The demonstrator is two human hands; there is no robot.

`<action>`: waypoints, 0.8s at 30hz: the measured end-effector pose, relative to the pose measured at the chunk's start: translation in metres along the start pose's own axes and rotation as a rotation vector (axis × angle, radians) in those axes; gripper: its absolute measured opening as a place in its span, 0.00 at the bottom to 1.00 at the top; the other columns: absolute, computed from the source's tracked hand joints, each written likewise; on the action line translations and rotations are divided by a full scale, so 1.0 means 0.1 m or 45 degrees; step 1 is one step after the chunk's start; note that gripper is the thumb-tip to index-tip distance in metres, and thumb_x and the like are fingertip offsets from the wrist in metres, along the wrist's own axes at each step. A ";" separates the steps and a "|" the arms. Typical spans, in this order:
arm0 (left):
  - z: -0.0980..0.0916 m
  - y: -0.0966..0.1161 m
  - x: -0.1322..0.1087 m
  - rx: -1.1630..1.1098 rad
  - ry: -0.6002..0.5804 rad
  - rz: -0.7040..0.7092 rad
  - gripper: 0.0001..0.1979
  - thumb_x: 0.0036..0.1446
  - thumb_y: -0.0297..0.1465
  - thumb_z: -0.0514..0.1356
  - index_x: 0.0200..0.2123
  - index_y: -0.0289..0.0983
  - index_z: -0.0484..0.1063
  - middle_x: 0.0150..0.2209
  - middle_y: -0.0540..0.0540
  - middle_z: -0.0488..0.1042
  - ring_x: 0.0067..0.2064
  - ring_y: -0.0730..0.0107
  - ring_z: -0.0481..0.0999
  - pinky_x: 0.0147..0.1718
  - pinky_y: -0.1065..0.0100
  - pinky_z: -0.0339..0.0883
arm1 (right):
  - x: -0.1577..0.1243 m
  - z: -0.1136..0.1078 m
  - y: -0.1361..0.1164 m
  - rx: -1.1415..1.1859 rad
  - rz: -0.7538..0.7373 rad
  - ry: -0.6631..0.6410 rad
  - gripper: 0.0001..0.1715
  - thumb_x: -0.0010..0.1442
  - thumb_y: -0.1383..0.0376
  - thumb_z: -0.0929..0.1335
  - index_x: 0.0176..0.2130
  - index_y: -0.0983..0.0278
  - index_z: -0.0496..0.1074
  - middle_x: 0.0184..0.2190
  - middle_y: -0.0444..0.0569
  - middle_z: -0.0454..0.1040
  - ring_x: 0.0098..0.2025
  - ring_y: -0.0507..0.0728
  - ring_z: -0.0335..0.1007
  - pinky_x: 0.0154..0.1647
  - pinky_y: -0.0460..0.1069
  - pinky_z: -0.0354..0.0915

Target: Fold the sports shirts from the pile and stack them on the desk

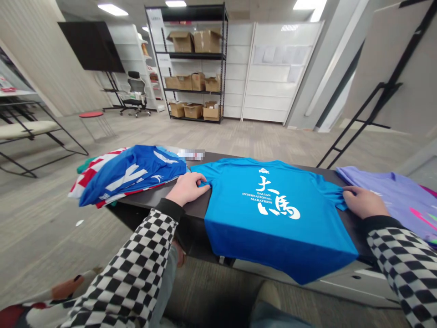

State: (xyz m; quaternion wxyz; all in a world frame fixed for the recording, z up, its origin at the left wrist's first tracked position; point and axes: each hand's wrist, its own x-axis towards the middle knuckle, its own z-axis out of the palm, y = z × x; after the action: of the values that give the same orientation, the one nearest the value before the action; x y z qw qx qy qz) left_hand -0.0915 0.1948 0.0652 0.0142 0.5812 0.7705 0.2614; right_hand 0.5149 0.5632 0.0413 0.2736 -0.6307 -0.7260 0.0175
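A bright blue T-shirt [232, 205] with white lettering lies spread on a dark table [164, 196], its hem hanging over the near edge. My left hand [187, 187] pinches the end of the sleeve on the left. At the opposite sleeve, my right hand [364, 201] has its fingers closed on the fabric. Left of the blue shirt is a pile of sports shirts, with a darker blue jersey [136, 175] on top and red-and-white checks under it. A lavender T-shirt [382, 187] lies beyond my right hand.
Behind the table stands a black shelf rack [194, 55] with several cardboard boxes. A board on a black stand [378, 95] is at the right. At the left are a red round stool [91, 115], a pale-seated chair [29, 130] and a screen [91, 47]. Cabinet drawers [358, 278] sit below the table.
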 end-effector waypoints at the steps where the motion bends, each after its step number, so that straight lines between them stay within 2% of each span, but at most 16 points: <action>1: 0.00 0.02 -0.01 0.027 -0.014 0.024 0.12 0.64 0.45 0.68 0.41 0.44 0.85 0.40 0.46 0.87 0.44 0.53 0.84 0.48 0.56 0.76 | 0.00 0.00 0.01 -0.010 0.003 -0.020 0.13 0.55 0.58 0.69 0.35 0.52 0.86 0.44 0.70 0.86 0.43 0.76 0.82 0.53 0.69 0.71; 4: -0.01 0.04 0.00 -0.004 -0.014 0.051 0.10 0.66 0.41 0.65 0.38 0.43 0.84 0.42 0.44 0.87 0.46 0.53 0.85 0.50 0.55 0.76 | 0.00 -0.01 0.01 -0.066 0.012 -0.092 0.15 0.59 0.57 0.68 0.38 0.52 0.86 0.48 0.70 0.86 0.48 0.78 0.82 0.57 0.70 0.71; 6: -0.01 0.02 0.01 -0.021 0.089 0.072 0.10 0.68 0.38 0.63 0.41 0.42 0.84 0.46 0.42 0.86 0.50 0.52 0.84 0.55 0.54 0.76 | -0.01 -0.02 0.00 -0.096 0.016 -0.121 0.16 0.61 0.56 0.67 0.40 0.53 0.86 0.50 0.71 0.86 0.51 0.80 0.82 0.58 0.70 0.71; 9: -0.01 0.02 -0.01 0.115 0.202 0.071 0.13 0.70 0.32 0.59 0.48 0.42 0.84 0.54 0.39 0.85 0.58 0.48 0.81 0.62 0.50 0.73 | -0.02 -0.03 -0.03 -0.143 0.026 -0.164 0.18 0.63 0.57 0.67 0.44 0.56 0.87 0.53 0.71 0.86 0.54 0.80 0.82 0.59 0.69 0.72; 13: 0.01 0.05 -0.03 0.329 0.116 0.025 0.15 0.68 0.26 0.57 0.44 0.43 0.85 0.54 0.39 0.84 0.57 0.45 0.80 0.60 0.47 0.73 | -0.06 -0.06 -0.11 -0.158 0.002 -0.185 0.23 0.64 0.58 0.67 0.49 0.59 0.88 0.54 0.70 0.86 0.56 0.78 0.83 0.61 0.67 0.72; 15: 0.01 0.05 -0.02 0.368 0.111 0.017 0.14 0.66 0.26 0.57 0.42 0.42 0.84 0.53 0.39 0.84 0.56 0.44 0.80 0.59 0.47 0.74 | -0.10 -0.08 -0.17 -0.158 -0.004 -0.194 0.26 0.65 0.58 0.66 0.52 0.62 0.88 0.54 0.69 0.86 0.57 0.77 0.83 0.63 0.66 0.73; 19: 0.03 0.10 0.01 0.329 0.190 0.061 0.16 0.67 0.28 0.55 0.48 0.41 0.84 0.54 0.38 0.84 0.58 0.44 0.80 0.64 0.48 0.72 | -0.21 -0.16 -0.31 -0.116 -0.023 -0.155 0.30 0.65 0.59 0.65 0.56 0.65 0.88 0.56 0.65 0.86 0.60 0.75 0.83 0.67 0.65 0.73; 21: 0.06 0.18 0.05 0.260 0.196 0.153 0.18 0.69 0.30 0.54 0.52 0.40 0.83 0.57 0.38 0.84 0.60 0.45 0.80 0.67 0.48 0.70 | -0.28 -0.20 -0.38 -0.091 -0.051 -0.097 0.30 0.66 0.59 0.64 0.58 0.64 0.87 0.59 0.63 0.86 0.63 0.73 0.81 0.70 0.63 0.72; 24: 0.13 0.41 0.23 0.131 0.109 0.308 0.21 0.71 0.34 0.54 0.58 0.41 0.83 0.61 0.38 0.84 0.64 0.47 0.81 0.69 0.50 0.70 | -0.35 -0.23 -0.52 -0.057 -0.193 0.016 0.30 0.69 0.60 0.63 0.60 0.65 0.85 0.63 0.62 0.84 0.68 0.71 0.79 0.76 0.64 0.67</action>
State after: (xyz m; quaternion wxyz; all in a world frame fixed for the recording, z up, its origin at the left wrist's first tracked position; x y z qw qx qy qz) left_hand -0.0583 0.2280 0.0778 -0.0802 0.6580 0.7071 0.2460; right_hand 0.4790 0.5126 0.0670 0.2646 -0.5800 -0.7701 -0.0235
